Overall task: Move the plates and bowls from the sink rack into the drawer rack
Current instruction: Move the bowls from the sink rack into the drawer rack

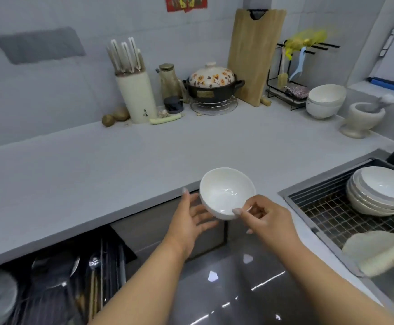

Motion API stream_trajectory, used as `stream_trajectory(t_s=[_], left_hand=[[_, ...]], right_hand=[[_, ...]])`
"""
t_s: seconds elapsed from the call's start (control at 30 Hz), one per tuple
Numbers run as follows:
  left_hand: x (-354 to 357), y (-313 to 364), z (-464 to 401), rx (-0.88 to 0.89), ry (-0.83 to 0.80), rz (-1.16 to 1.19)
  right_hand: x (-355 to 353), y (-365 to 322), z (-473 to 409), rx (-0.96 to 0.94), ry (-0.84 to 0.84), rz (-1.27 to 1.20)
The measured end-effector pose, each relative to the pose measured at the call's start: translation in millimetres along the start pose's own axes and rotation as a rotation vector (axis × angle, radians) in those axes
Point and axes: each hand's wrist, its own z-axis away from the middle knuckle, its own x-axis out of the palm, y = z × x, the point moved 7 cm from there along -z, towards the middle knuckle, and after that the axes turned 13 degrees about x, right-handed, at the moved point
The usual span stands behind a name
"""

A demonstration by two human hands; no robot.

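Bowl [226, 193] pinched at its rim by the right hand [265, 221], left hand [191, 221] spread wide beside it. Stacked dishes [379, 193] remain in the sink rack [327, 207] right of the bowl; most work seems left.

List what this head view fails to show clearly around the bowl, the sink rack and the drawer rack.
- Drawer rack: cut off by the bottom and left edges and blurred, so its free slots are unreadable.
- Stack of dishes in the sink rack: nested and cut by the right edge, so the count is unclear.
- White bowl: its underside is hidden; whether the left hand touches it is unclear. The right hand pinches the rim.
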Motion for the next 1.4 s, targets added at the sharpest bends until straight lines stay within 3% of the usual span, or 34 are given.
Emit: stream_trajectory(t_s=[0.13, 0.3, 0.4, 0.6, 0.7, 1.1, 1.4], left_hand=[[-70, 19, 35, 0.015, 0.061, -0.047], [-171, 36, 91, 0.007, 0.305, 0.016], [-233, 44, 128, 0.021, 0.417, 0.032], [-345, 66, 203, 0.082, 0.549, 0.031], [-393, 71, 240, 0.101, 0.623, 0.016], [-525, 70, 341, 0.078, 0.891, -0.023], [-622, 62, 394, -0.032, 1.089, -0.393]], right_hand=[[77, -23, 35, -0.076, -0.190, 0.057], [162, -57, 86, -0.115, -0.333, -0.035], [220, -70, 117, 0.004, -0.480, -0.095], [340, -79, 206, 0.316, -0.961, -0.182], [388, -83, 245, 0.411, -1.087, -0.236], [505, -97, 336, 0.460, -1.120, -0.180], [588, -108, 329, 0.384, -1.023, -0.033]])
